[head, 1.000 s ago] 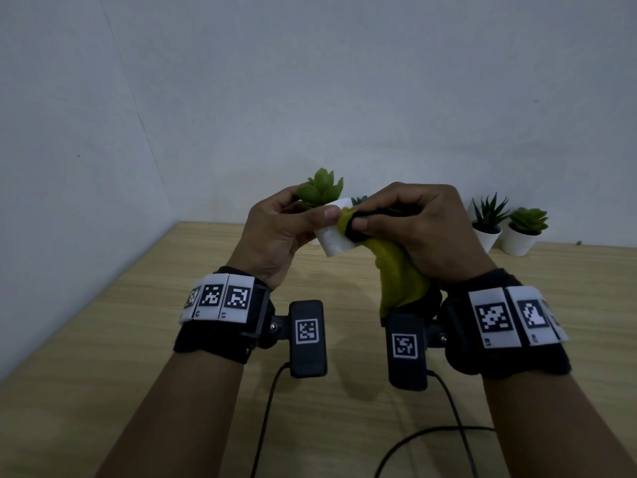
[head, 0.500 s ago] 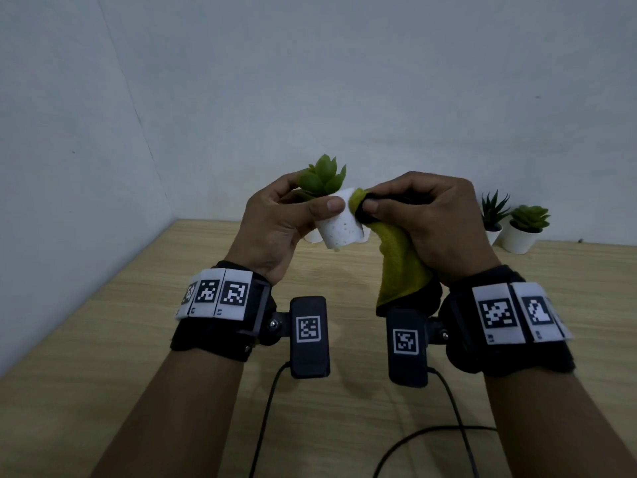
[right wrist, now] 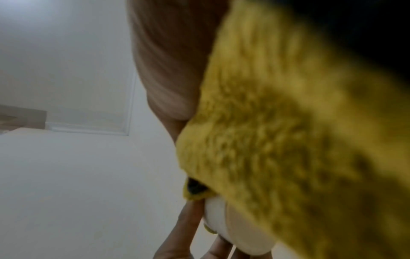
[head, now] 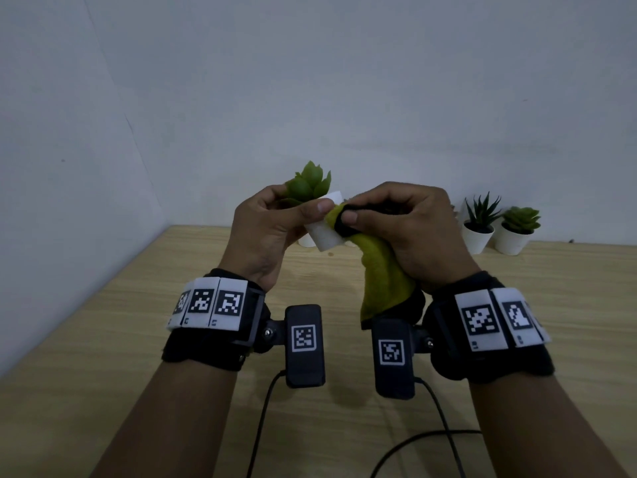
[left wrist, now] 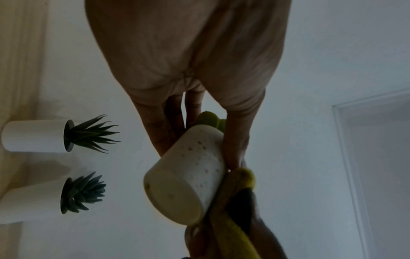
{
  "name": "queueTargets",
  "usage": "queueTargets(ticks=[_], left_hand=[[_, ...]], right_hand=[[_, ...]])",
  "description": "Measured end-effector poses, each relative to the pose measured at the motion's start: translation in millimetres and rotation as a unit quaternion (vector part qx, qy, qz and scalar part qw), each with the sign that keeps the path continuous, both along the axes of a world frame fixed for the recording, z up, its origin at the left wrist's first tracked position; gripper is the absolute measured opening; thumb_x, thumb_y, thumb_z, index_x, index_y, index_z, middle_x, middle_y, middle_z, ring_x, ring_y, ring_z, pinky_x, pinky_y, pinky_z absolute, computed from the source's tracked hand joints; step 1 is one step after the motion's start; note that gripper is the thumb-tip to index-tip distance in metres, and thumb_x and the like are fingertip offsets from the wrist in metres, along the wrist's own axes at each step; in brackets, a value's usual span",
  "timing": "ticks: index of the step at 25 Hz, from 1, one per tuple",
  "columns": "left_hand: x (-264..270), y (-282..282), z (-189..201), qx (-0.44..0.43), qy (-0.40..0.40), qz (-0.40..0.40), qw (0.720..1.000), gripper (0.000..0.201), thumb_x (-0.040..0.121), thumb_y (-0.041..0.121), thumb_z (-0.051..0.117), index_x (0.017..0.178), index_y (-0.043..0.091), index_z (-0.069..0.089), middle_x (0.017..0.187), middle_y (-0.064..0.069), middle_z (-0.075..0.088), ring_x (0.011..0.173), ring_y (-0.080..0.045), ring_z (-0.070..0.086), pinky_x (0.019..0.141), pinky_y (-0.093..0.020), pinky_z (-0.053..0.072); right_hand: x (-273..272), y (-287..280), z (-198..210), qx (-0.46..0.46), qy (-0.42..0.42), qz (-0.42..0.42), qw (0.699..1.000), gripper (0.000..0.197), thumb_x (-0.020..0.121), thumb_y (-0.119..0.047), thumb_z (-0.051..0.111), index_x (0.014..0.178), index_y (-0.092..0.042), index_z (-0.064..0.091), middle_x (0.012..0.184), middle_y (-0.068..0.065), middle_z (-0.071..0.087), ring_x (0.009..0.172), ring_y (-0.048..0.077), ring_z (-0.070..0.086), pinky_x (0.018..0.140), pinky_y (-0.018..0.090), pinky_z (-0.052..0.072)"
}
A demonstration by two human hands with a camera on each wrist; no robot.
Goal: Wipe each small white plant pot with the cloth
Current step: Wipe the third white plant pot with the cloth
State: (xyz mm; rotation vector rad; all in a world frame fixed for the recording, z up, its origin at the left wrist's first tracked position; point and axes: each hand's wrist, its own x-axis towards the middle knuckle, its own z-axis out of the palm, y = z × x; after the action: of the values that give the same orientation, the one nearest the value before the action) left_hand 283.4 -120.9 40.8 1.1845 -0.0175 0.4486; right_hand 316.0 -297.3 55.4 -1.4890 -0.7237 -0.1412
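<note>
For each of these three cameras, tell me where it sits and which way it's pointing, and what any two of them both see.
Head: worn on the head, facing forward and down; shows both forearms, left hand holding the white pot, right hand pressing the yellow cloth to it.
Left wrist: under the left palm, looking along the fingers at the pot's speckled side.
Right wrist: under the right palm, mostly blocked by cloth.
Shared: head and left wrist both see the two pots by the wall.

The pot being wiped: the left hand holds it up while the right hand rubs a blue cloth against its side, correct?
Only the colour is wrong. The head view shows the left hand holding up the pot while the right hand rubs a yellow cloth, not blue, against its side.
</note>
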Motion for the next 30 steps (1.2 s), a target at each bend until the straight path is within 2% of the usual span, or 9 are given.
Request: queueTargets(ticks=[3, 5, 7, 10, 14, 17, 20, 24, 30], left_hand=[[2, 5, 1, -0.008, -0.005, -0.003, 1.000, 0.049, 0.061, 0.004, 0.084, 0.106, 0.002, 0.066, 0.111, -0.018, 0.068, 0.106, -0.032, 0.066, 0.090, -0.042, 0.056], [3, 9, 1, -0.023, -0.010, -0.005, 1.000, 0.045, 0.063, 0.006, 0.079, 0.107, 0.003, 0.066, 0.111, -0.016, 0.069, 0.107, -0.032, 0.065, 0.092, -0.044, 0.055], [3, 10, 0, -0.021, -0.011, -0.029, 0.999, 0.055, 0.060, 0.010, 0.082, 0.112, 0.002, 0.065, 0.116, -0.018, 0.067, 0.108, -0.032, 0.064, 0.092, -0.043, 0.054], [1, 6, 0, -0.011, -0.018, -0.075, 0.997, 0.062, 0.059, 0.014, 0.078, 0.118, 0.000, 0.062, 0.123, -0.020, 0.063, 0.110, -0.031, 0.063, 0.093, -0.040, 0.054], [1, 4, -1, -0.050, -0.025, -0.087, 0.995, 0.064, 0.063, 0.015, 0.075, 0.123, 0.001, 0.060, 0.132, -0.021, 0.058, 0.117, -0.033, 0.059, 0.095, -0.039, 0.053], [1, -1, -5, -0.039, -0.007, -0.101, 0.994, 0.064, 0.064, 0.017, 0.074, 0.125, 0.002, 0.060, 0.130, -0.020, 0.060, 0.113, -0.030, 0.060, 0.093, -0.038, 0.052], [1, -4, -6, -0.003, 0.009, -0.114, 0.993, 0.062, 0.067, 0.020, 0.073, 0.127, 0.007, 0.060, 0.127, -0.014, 0.062, 0.110, -0.027, 0.060, 0.094, -0.045, 0.048], [1, -12, -4, 0.023, 0.004, -0.110, 0.994, 0.052, 0.071, 0.006, 0.072, 0.122, 0.009, 0.062, 0.114, -0.011, 0.067, 0.103, -0.026, 0.065, 0.085, -0.040, 0.055], [3, -9, -5, -0.038, -0.003, -0.063, 0.997, 0.060, 0.070, 0.004, 0.072, 0.129, 0.003, 0.056, 0.119, -0.018, 0.066, 0.102, -0.030, 0.067, 0.083, -0.036, 0.057]], right_hand=[[4, -2, 0, 0.017, 0.001, -0.038, 0.999, 0.013, 0.073, 0.001, 0.079, 0.078, -0.010, 0.075, 0.074, 0.001, 0.076, 0.072, 0.011, 0.072, 0.067, 0.019, 0.053], [4, -6, 1, -0.023, 0.004, -0.006, 1.000, 0.014, 0.072, 0.003, 0.078, 0.078, -0.009, 0.075, 0.072, 0.000, 0.075, 0.070, 0.009, 0.071, 0.065, 0.017, 0.053], [2, -7, 2, -0.013, 0.008, 0.020, 1.000, 0.014, 0.072, 0.005, 0.077, 0.078, -0.007, 0.074, 0.072, 0.001, 0.075, 0.069, 0.011, 0.072, 0.066, 0.018, 0.053], [5, -7, 3, 0.035, 0.006, -0.019, 0.999, 0.013, 0.073, 0.004, 0.076, 0.079, -0.007, 0.074, 0.072, 0.001, 0.075, 0.071, 0.012, 0.072, 0.067, 0.019, 0.054], [3, -11, 2, -0.018, 0.001, 0.012, 1.000, 0.015, 0.072, 0.005, 0.077, 0.078, -0.009, 0.074, 0.072, -0.001, 0.075, 0.070, 0.010, 0.072, 0.067, 0.018, 0.053], [4, -12, 2, 0.034, -0.004, -0.013, 0.999, 0.015, 0.073, 0.004, 0.077, 0.078, -0.010, 0.074, 0.075, 0.003, 0.076, 0.073, 0.016, 0.073, 0.069, 0.022, 0.055], [8, -11, 1, 0.055, -0.005, -0.040, 0.998, 0.015, 0.074, 0.003, 0.077, 0.078, -0.011, 0.075, 0.077, 0.006, 0.076, 0.076, 0.020, 0.073, 0.071, 0.025, 0.055], [8, -8, 0, 0.049, -0.013, -0.061, 0.997, 0.013, 0.074, 0.000, 0.078, 0.078, -0.012, 0.075, 0.077, 0.003, 0.076, 0.075, 0.016, 0.073, 0.069, 0.023, 0.054], [5, -15, 3, -0.048, -0.005, -0.013, 0.999, 0.012, 0.072, 0.000, 0.079, 0.080, -0.007, 0.075, 0.078, 0.003, 0.076, 0.073, 0.012, 0.071, 0.068, 0.019, 0.054]])
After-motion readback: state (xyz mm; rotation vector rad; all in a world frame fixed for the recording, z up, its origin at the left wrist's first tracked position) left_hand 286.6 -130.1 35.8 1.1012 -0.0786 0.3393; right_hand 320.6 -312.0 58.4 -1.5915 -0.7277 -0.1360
